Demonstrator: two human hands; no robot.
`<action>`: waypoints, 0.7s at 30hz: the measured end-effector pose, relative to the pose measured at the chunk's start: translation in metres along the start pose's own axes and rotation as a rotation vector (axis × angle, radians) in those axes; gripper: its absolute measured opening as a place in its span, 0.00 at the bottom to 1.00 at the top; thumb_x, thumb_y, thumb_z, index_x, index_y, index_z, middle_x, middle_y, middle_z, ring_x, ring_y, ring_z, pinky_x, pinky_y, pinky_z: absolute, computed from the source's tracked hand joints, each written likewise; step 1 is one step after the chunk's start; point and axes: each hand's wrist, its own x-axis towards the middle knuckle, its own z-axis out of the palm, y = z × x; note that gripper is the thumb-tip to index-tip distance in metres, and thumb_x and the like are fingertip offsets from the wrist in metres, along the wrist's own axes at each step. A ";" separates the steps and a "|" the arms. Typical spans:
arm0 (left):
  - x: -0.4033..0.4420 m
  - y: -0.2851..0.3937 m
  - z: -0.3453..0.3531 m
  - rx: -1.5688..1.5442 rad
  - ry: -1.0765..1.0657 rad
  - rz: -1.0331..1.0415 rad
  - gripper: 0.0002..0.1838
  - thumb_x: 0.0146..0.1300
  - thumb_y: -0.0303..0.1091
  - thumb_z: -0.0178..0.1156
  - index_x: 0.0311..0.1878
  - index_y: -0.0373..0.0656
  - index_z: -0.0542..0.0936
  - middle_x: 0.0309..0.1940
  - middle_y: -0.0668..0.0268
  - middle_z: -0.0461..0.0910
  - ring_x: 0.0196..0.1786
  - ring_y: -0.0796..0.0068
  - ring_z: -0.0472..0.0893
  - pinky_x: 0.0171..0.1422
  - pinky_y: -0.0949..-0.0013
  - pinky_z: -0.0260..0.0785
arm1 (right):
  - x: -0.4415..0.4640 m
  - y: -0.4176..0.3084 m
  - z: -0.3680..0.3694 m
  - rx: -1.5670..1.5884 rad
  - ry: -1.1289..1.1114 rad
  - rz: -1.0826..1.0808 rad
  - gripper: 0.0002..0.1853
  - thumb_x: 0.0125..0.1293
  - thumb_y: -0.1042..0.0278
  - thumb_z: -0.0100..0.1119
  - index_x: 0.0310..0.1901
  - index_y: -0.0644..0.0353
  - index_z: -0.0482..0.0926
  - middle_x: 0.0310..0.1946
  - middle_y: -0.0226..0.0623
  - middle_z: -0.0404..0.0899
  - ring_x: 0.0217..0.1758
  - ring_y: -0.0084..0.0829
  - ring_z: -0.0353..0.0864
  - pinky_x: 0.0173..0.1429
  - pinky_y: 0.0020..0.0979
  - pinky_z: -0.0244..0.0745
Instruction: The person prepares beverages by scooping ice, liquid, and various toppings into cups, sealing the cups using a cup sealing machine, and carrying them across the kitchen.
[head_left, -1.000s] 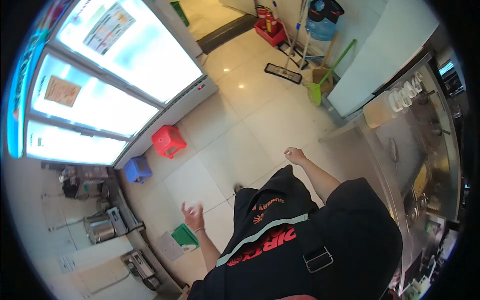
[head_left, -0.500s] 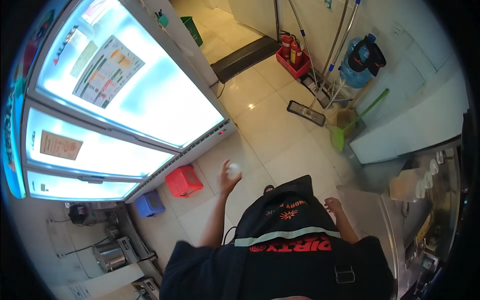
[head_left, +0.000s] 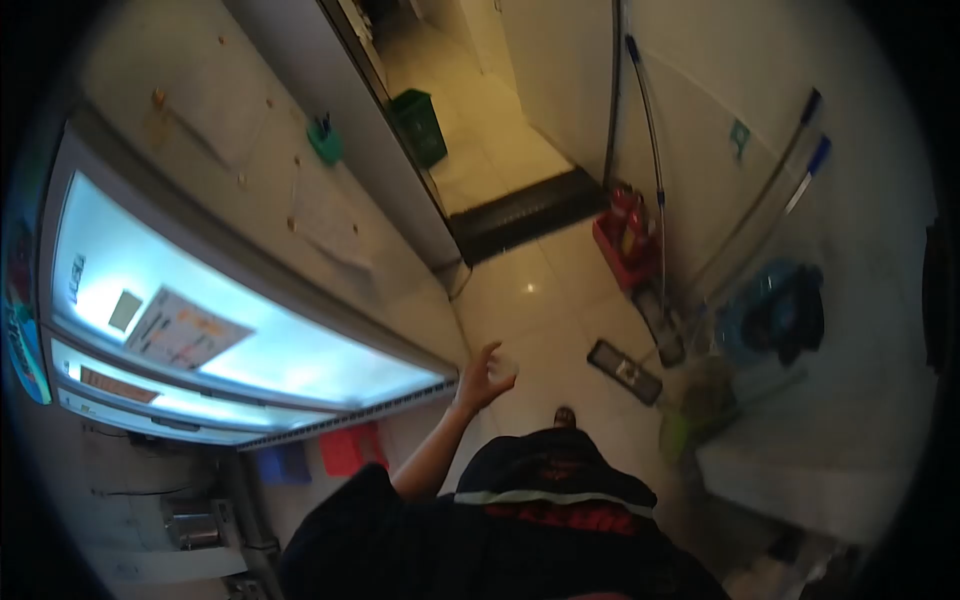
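Note:
In the head view my left hand (head_left: 478, 387) is stretched out ahead of me, above the tiled floor. Its thumb and fingers curl around a small, whitish, rounded object (head_left: 504, 368), too blurred for me to tell its kind. Beside that hand runs the lower edge of a lit glass-door fridge (head_left: 300, 375). My right hand is out of the picture. Below me hangs my dark apron (head_left: 550, 465), with a shoe showing just past it.
Ahead lies a doorway with a dark threshold (head_left: 525, 215) and a green bin (head_left: 418, 128) beyond. Fire extinguishers stand in a red crate (head_left: 622, 250). A flat mop head (head_left: 624, 372) lies on the floor. A blue water bottle (head_left: 750, 320) is at right; red (head_left: 352, 450) and blue (head_left: 283, 464) stools sit left.
My view has moved forward toward the doorway, and the fridge's side panel now shows. The left hand still grasps the whitish object. My right hand has gone out of view.

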 end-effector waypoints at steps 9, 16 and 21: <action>0.152 -0.057 -0.031 0.009 0.248 -0.398 0.45 0.48 0.49 0.78 0.70 0.48 0.72 0.47 0.52 0.86 0.48 0.52 0.87 0.54 0.55 0.80 | 0.188 -0.425 -0.197 0.075 0.302 -0.457 0.13 0.74 0.57 0.58 0.47 0.58 0.82 0.35 0.37 0.84 0.30 0.28 0.82 0.35 0.31 0.77; 0.342 -0.156 -0.030 0.015 0.349 -0.428 0.44 0.48 0.49 0.78 0.69 0.53 0.71 0.48 0.51 0.86 0.50 0.47 0.86 0.56 0.50 0.78 | 0.300 -0.705 -0.209 -0.029 0.246 -0.688 0.11 0.75 0.59 0.58 0.50 0.55 0.83 0.34 0.32 0.85 0.32 0.23 0.83 0.31 0.28 0.76; 0.529 -0.150 -0.057 0.006 0.402 -0.363 0.43 0.49 0.48 0.78 0.69 0.52 0.71 0.47 0.49 0.85 0.50 0.46 0.85 0.55 0.50 0.78 | 0.323 -0.779 -0.212 -0.188 -0.061 -0.446 0.11 0.74 0.59 0.62 0.50 0.54 0.84 0.36 0.34 0.87 0.35 0.26 0.85 0.37 0.29 0.80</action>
